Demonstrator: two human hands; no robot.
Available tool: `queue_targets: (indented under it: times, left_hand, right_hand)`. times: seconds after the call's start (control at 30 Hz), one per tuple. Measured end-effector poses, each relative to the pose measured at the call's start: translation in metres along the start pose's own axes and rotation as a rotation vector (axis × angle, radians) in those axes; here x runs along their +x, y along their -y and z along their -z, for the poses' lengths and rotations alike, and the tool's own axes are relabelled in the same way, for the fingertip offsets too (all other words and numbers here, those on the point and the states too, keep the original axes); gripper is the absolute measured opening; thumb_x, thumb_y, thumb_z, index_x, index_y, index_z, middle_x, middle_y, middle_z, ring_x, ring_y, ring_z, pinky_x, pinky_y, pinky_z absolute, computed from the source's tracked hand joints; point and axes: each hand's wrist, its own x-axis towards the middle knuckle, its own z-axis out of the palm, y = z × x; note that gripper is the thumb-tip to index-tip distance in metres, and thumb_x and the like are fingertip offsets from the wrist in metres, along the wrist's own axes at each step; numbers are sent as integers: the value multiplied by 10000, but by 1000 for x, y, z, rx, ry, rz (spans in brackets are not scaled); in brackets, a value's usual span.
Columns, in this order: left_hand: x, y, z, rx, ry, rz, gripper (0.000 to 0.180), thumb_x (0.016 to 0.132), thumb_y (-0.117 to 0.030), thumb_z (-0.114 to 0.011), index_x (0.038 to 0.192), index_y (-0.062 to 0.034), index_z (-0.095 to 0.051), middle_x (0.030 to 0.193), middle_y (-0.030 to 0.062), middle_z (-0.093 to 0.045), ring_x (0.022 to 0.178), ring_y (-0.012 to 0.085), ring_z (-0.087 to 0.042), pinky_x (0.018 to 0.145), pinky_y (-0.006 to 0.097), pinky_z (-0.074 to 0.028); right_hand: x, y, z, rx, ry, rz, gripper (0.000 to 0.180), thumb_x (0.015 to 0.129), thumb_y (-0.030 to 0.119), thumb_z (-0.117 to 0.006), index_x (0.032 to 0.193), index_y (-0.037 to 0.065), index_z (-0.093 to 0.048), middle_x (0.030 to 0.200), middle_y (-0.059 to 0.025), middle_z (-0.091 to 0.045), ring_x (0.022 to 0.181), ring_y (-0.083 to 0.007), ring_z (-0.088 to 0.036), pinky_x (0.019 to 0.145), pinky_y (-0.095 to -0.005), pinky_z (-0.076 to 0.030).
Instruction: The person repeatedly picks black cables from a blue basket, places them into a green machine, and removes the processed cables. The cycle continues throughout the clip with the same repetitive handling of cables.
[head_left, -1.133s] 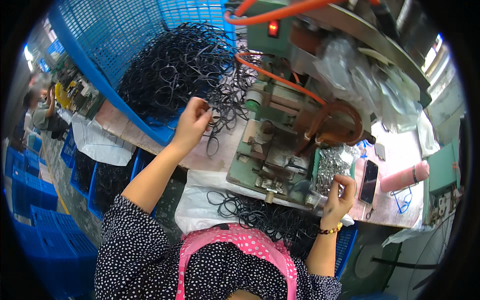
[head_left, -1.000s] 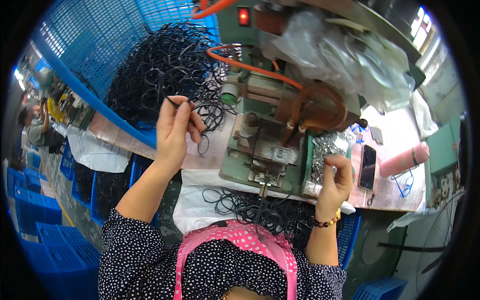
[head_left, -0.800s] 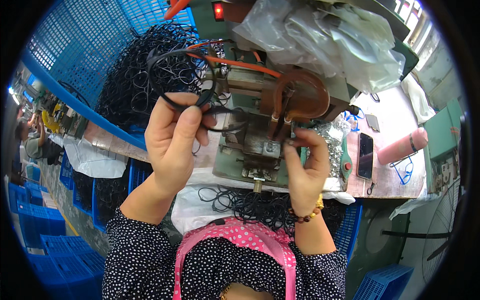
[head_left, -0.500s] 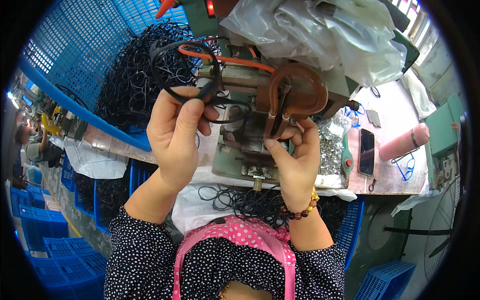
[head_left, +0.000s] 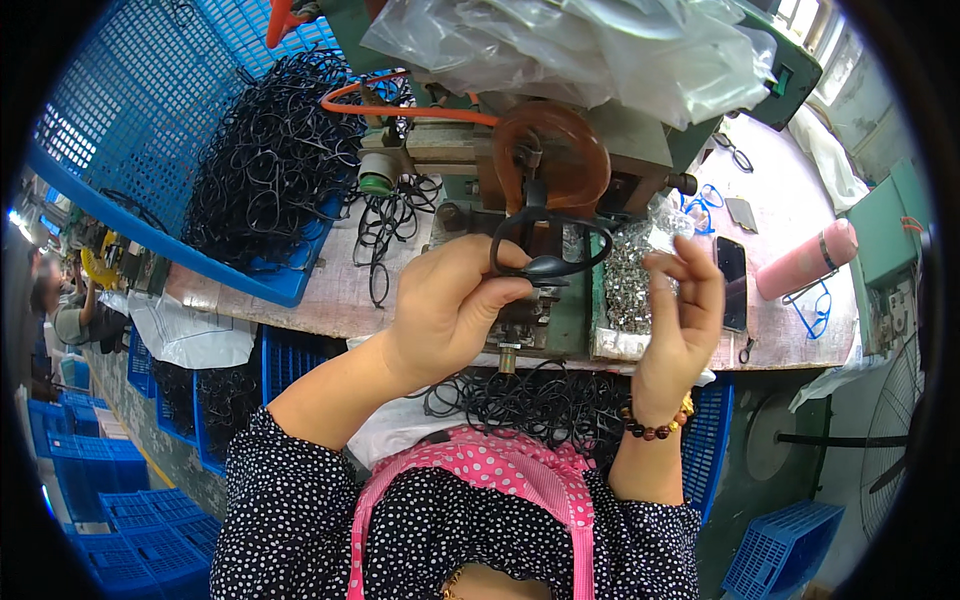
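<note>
A black eyeglass frame (head_left: 600, 247) is pinched between the thumb and fingers of my left hand (head_left: 445, 305). It is held in front of a bench machine, just below a brown curved loop-shaped part (head_left: 592, 150). My right hand (head_left: 685, 325) is raised beside a tray of small shiny metal pieces (head_left: 628, 285). Its fingers are loosely curled and apart, with nothing visible in them. A beaded bracelet circles that wrist. The machine's fixture (head_left: 530, 325) is partly hidden behind the frame and my left hand.
A blue basket (head_left: 170, 245) heaped with black frames (head_left: 270, 165) stands at left. Several frames (head_left: 385, 235) lie on the bench. Clear plastic (head_left: 580, 50) drapes the machine. At right are a phone (head_left: 732, 285) and a pink bottle (head_left: 808, 260). More frames (head_left: 540, 405) lie near my lap.
My left hand has brought the eyeglass frame rightward and down, in front of the machine. My right hand has left the fixture and moved right, its fingers parting.
</note>
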Motion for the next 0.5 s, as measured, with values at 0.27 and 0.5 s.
queue_targets:
  times: [0.27,0.5]
  left_hand:
    - [-6,8,-7,27,-77,-127,173,835,-87,-735,961,-21,-637,801,130,-640,668,334,-614,595,388,-479]
    - [4,3,-2,168,-84,-340,214,838,-106,-735,987,8,-632,830,137,-645,678,333,-608,600,401,-472]
  right_hand:
    - [-14,-59,50,-393,-124,-161,190,909,-8,-612,1089,32,-661,1029,-71,-668,1037,-173,-615,978,-317,-444]
    - [-12,-53,35,-990,236,265,114,801,91,-698,904,103,-648,1110,-68,-626,1259,-358,-472,1129,-537,-267]
